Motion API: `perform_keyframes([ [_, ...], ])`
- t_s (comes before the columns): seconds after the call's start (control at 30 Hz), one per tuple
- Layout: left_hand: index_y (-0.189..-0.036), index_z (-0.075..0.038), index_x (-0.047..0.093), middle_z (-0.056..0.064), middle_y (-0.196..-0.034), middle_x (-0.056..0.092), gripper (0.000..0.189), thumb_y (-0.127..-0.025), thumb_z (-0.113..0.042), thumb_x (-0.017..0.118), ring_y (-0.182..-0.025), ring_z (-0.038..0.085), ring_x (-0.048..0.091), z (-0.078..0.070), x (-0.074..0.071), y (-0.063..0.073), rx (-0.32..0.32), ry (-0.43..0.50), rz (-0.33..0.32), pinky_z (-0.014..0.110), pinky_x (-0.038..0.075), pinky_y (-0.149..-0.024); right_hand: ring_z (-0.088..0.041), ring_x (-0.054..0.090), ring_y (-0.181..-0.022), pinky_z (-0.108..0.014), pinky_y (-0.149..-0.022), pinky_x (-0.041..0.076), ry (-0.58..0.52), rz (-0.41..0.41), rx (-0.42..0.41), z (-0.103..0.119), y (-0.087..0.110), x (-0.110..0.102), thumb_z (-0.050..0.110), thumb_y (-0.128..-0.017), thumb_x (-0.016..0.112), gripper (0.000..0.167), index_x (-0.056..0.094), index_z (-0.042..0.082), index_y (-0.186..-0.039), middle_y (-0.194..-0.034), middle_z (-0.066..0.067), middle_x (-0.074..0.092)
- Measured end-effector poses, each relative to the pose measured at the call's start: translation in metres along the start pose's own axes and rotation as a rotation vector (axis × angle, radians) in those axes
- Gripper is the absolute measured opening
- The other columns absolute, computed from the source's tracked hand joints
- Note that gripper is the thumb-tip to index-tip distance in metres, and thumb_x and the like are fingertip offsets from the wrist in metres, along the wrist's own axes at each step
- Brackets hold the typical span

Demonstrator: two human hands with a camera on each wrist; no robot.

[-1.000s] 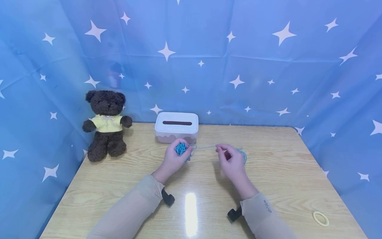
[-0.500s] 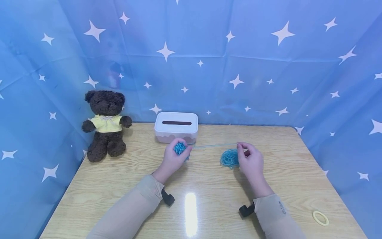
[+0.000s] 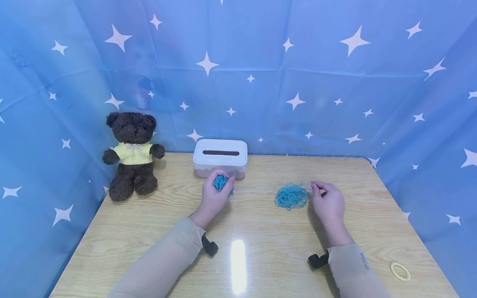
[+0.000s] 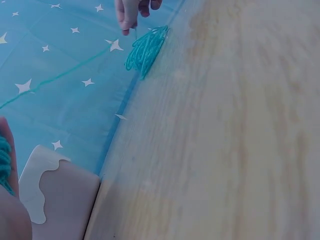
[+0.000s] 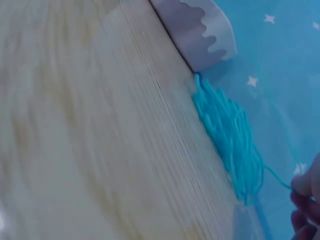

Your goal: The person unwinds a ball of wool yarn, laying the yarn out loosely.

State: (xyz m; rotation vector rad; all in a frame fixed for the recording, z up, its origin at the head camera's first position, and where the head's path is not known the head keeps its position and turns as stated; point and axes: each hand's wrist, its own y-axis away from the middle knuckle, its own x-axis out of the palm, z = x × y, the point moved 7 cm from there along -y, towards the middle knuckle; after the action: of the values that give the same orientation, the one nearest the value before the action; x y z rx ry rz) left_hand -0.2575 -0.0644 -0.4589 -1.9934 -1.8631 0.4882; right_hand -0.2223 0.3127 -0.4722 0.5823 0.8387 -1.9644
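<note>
My left hand (image 3: pixel 214 193) grips a wad of blue yarn (image 3: pixel 220 182) in front of the tissue box; in the left wrist view that yarn (image 4: pixel 5 162) shows at the left edge. My right hand (image 3: pixel 329 203) pinches a strand between thumb and fingertips, just right of a loose blue yarn pile (image 3: pixel 291 196) on the table. In the right wrist view a short length runs from the pile (image 5: pixel 230 137) to the pinching fingertips (image 5: pixel 301 184). A thin strand (image 4: pixel 65 75) also stretches across between the two hands, faint in the head view.
A white tissue box (image 3: pixel 220 159) with a dark slot stands at the table's back edge, right behind my left hand. A brown teddy bear (image 3: pixel 134 157) in a yellow top sits at back left. A pale yellow ring (image 3: pixel 400 272) lies at front right.
My right hand has moved right, drawing the strand across, and the yarn pile now shows to its left. My left hand has shifted slightly left with its yarn.
</note>
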Motion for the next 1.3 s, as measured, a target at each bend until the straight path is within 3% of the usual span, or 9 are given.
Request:
perform_keyframes([
  [0.2,-0.106,0.003,0.060,0.012,-0.086,0.068,0.012,-0.102,0.001,0.071,-0.068,0.008,0.069,0.000,0.000,0.000,-0.003,0.016,0.008,0.024,0.061,-0.063,-0.038,0.075,-0.099,-0.032,-0.070,0.051,0.054,0.128,0.068,-0.004,0.002,0.002,0.024,-0.110,0.063,0.031,0.079,0.006,-0.130,-0.130,-0.025,0.075],
  [0.33,-0.108,0.004,0.060,0.019,-0.087,0.069,0.014,-0.103,-0.001,0.071,-0.067,0.008,0.069,0.001,0.002,0.000,-0.010,0.012,0.032,0.024,0.061,-0.062,-0.037,0.071,-0.103,-0.038,-0.077,0.052,0.042,0.149,0.028,0.012,0.005,0.006,0.027,-0.111,0.060,0.035,0.075,0.007,-0.135,-0.134,-0.022,0.071],
  [0.47,-0.109,0.003,0.060,0.020,-0.088,0.070,0.014,-0.104,-0.002,0.071,-0.069,0.008,0.070,0.002,0.003,0.001,-0.019,0.000,0.042,0.024,0.062,-0.063,-0.030,0.068,-0.091,-0.036,-0.073,0.050,0.047,0.170,-0.046,0.030,0.010,0.008,0.029,-0.109,0.062,0.031,0.078,0.006,-0.123,-0.118,-0.016,0.075],
  [0.57,-0.109,0.003,0.060,0.019,-0.089,0.070,0.013,-0.104,-0.003,0.071,-0.070,0.008,0.070,0.003,0.003,0.001,-0.023,0.001,0.046,0.024,0.062,-0.064,-0.022,0.066,-0.080,-0.033,-0.066,0.049,0.075,0.260,-0.083,0.036,0.015,0.013,0.033,-0.109,0.064,0.029,0.079,0.009,-0.112,-0.101,-0.010,0.078],
  [0.67,-0.109,0.002,0.060,0.019,-0.088,0.070,0.013,-0.104,-0.003,0.071,-0.070,0.008,0.070,0.003,0.003,0.001,-0.022,-0.001,0.049,0.024,0.062,-0.064,-0.018,0.068,-0.079,-0.034,-0.067,0.051,0.100,0.354,-0.109,0.038,0.019,0.022,0.036,-0.110,0.065,0.027,0.078,0.013,-0.108,-0.094,-0.005,0.080],
  [0.8,-0.109,0.002,0.059,0.021,-0.088,0.070,0.014,-0.104,-0.002,0.071,-0.069,0.007,0.070,0.002,0.003,0.001,-0.019,-0.004,0.053,0.024,0.062,-0.063,-0.022,0.072,-0.091,-0.045,-0.079,0.059,0.102,0.398,-0.140,0.041,0.024,0.034,0.036,-0.109,0.068,0.025,0.079,0.014,-0.111,-0.106,-0.008,0.081],
  [0.97,-0.109,0.003,0.058,0.025,-0.089,0.070,0.015,-0.103,-0.002,0.071,-0.069,0.006,0.070,0.001,0.003,0.000,-0.020,-0.004,0.056,0.023,0.062,-0.064,-0.028,0.073,-0.102,-0.055,-0.091,0.060,0.083,0.428,-0.155,0.048,0.027,0.047,0.035,-0.108,0.068,0.029,0.078,0.011,-0.122,-0.119,-0.012,0.080],
  [1.17,-0.109,0.003,0.059,0.024,-0.090,0.071,0.015,-0.102,-0.001,0.072,-0.069,0.007,0.071,0.001,0.004,0.000,-0.014,-0.007,0.049,0.025,0.063,-0.063,-0.026,0.070,-0.099,-0.051,-0.087,0.059,0.078,0.455,-0.126,0.051,0.024,0.061,0.040,-0.109,0.066,0.039,0.074,0.012,-0.135,-0.119,-0.012,0.078],
  [1.3,-0.109,0.002,0.060,0.022,-0.089,0.070,0.015,-0.102,-0.002,0.072,-0.068,0.007,0.071,0.001,0.004,0.001,-0.019,-0.018,0.045,0.024,0.062,-0.063,-0.030,0.071,-0.102,-0.054,-0.091,0.060,0.068,0.426,-0.132,0.057,0.021,0.069,0.040,-0.110,0.065,0.040,0.073,0.012,-0.137,-0.127,-0.015,0.076],
])
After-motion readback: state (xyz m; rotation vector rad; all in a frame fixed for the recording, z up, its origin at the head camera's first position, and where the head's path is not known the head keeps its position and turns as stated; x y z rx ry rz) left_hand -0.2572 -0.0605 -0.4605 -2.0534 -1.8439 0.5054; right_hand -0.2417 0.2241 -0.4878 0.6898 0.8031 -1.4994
